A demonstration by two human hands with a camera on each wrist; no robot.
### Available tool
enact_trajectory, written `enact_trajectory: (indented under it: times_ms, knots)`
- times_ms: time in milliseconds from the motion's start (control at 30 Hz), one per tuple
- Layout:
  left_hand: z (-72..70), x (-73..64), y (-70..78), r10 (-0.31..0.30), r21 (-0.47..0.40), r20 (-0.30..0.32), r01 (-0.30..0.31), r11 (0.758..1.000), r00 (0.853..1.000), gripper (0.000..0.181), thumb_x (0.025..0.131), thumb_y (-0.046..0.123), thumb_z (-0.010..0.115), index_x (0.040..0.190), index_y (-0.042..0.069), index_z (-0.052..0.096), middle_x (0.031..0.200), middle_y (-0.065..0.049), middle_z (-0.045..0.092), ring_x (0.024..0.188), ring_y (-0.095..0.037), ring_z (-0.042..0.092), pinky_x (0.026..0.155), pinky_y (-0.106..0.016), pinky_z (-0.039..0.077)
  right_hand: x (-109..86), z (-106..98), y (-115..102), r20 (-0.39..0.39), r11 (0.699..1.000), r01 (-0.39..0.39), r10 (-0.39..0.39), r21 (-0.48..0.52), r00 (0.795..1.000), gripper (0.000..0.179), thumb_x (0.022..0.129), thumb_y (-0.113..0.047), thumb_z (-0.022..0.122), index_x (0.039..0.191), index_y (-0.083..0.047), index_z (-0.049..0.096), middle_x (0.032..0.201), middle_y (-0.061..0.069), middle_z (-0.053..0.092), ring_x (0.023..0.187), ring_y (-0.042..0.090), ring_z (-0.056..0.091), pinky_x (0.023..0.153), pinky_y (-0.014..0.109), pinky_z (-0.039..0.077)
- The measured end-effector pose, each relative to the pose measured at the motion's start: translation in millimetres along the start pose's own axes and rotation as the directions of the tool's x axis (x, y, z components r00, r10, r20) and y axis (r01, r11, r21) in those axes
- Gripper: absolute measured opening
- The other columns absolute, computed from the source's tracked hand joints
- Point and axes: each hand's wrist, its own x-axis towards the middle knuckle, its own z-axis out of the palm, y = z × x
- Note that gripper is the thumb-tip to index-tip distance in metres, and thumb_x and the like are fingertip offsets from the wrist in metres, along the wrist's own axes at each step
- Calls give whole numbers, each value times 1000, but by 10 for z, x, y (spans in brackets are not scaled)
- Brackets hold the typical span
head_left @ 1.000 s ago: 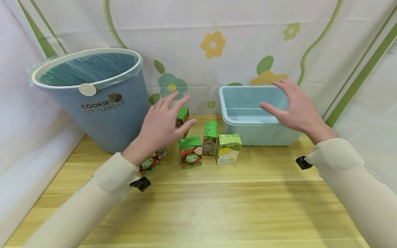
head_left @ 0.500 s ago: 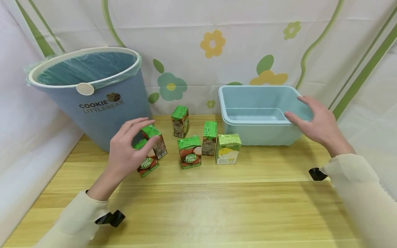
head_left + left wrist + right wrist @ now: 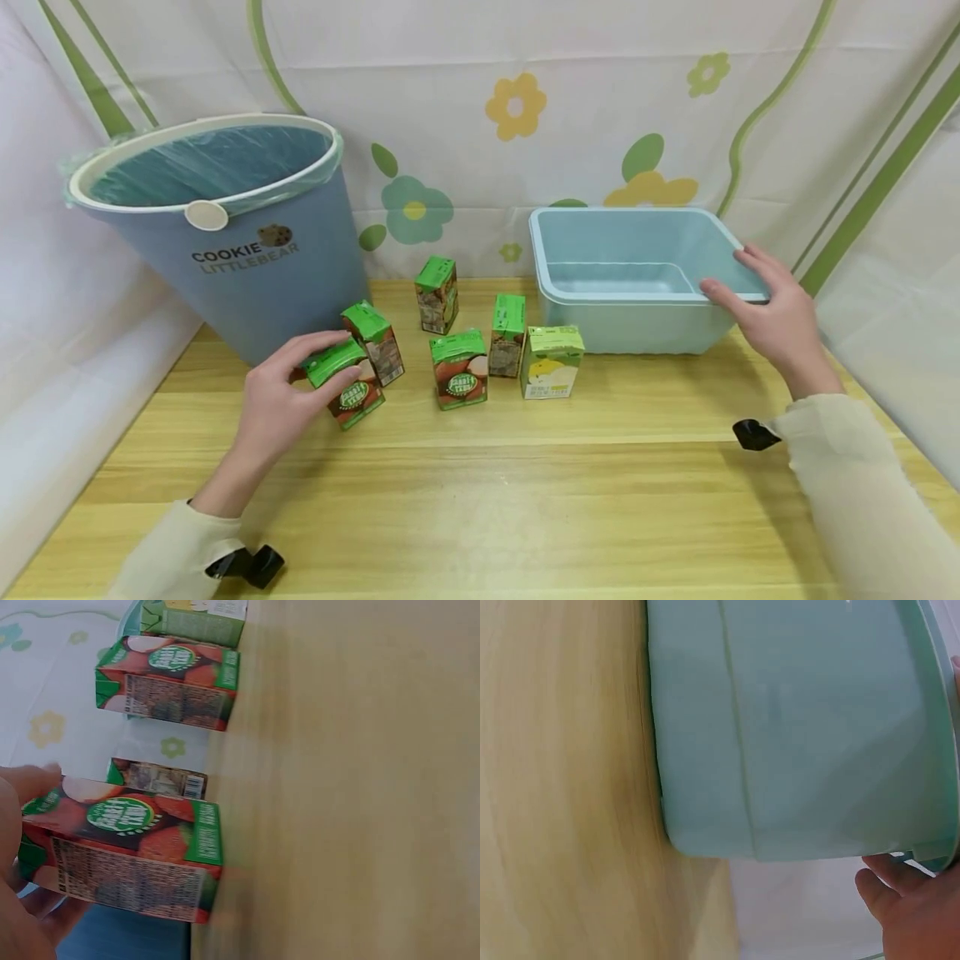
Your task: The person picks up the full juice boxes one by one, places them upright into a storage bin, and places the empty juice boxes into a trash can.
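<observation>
In the head view, my left hand (image 3: 272, 402) holds the front-left strawberry-red juice box (image 3: 358, 398) by its green top, thumb on the near side and fingers behind. The left wrist view shows this juice box (image 3: 127, 832) upright, with fingers (image 3: 64, 919) beside its top end. My right hand (image 3: 783, 329) grips the right front corner of a light blue plastic bin (image 3: 630, 327). Some fingers (image 3: 889, 881) reach under the rim outside the bin (image 3: 817, 750) in the right wrist view. Another juice box (image 3: 382, 350) stands just behind the held one.
A blue trash can (image 3: 277, 292) with a plastic liner stands back left. Between it and the bin are more juice boxes: one at the back (image 3: 437, 296), a red one (image 3: 460, 371), a narrow-side one (image 3: 507, 337) and a pale green pear one (image 3: 552, 367). A patterned cloth hangs behind.
My left hand has come back leftward from above the boxes and down onto the front-left juice box. My right hand has lowered from over the bin to its right front corner.
</observation>
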Motion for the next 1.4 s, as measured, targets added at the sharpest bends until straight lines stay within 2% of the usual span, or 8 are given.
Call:
enact_trajectory:
  times_ms: [200,400,533,667,867,967,1200,1400]
  knots:
    - [34,-55,-34,8,-7,-37,-8,1000,999,37,89,20,88,124,24,79,119,-4,77,89,12,60,77,-2,47,-17,83,56,-76,996,-5,12,89,997,84,99,-50,70,167,-17,35,177,-20,18,168,26,7,135,57,9]
    - [37,-99,-25,-29,-39,-48,27,999,998,40,87,18,89,126,22,78,122,-4,76,90,14,61,77,-2,51,-28,119,78,-118,986,-16,36,167,992,82,99,-45,73,167,-17,36,177,-15,20,168,20,9,137,51,6]
    - [37,-115,-12,-67,-56,-57,64,996,996,39,87,18,90,124,20,79,122,-4,76,93,13,62,75,-4,54,-43,123,90,-126,983,-37,60,181,990,83,99,-45,73,168,-22,34,178,-14,20,168,19,11,137,46,9]
    - [36,-123,-6,-104,-53,-63,101,994,993,38,87,19,90,123,19,79,118,0,74,95,9,62,74,-5,55,-53,128,96,-122,981,-48,72,189,990,83,99,-45,72,169,-25,32,177,-16,19,168,19,12,137,43,12]
    - [20,-159,-8,-141,-65,-75,136,989,987,37,87,16,89,122,18,79,109,21,68,96,4,62,75,-7,57,-59,126,81,-118,981,-55,78,186,990,84,99,-46,72,169,-26,31,178,-15,19,168,20,11,137,46,12]
    - [9,-188,-9,-144,-69,-101,137,988,985,37,86,13,90,121,18,80,106,27,66,94,3,61,73,-7,56,-59,118,57,-113,982,-60,82,180,990,84,98,-47,73,169,-27,31,177,-15,19,168,19,11,137,46,12]
    - [1,-202,3,-158,-69,-139,149,986,978,38,85,13,91,121,21,81,105,30,66,93,6,60,68,-5,54,-66,100,17,-99,981,-71,90,178,991,84,98,-48,73,168,-28,32,175,-20,21,168,15,11,137,42,11]
    - [7,-195,16,-239,-133,-147,220,966,960,37,84,12,91,119,16,81,104,29,68,94,3,63,70,-7,56,-76,91,35,-98,982,-76,94,176,991,84,98,-47,73,168,-28,31,175,-20,21,167,14,11,137,41,12]
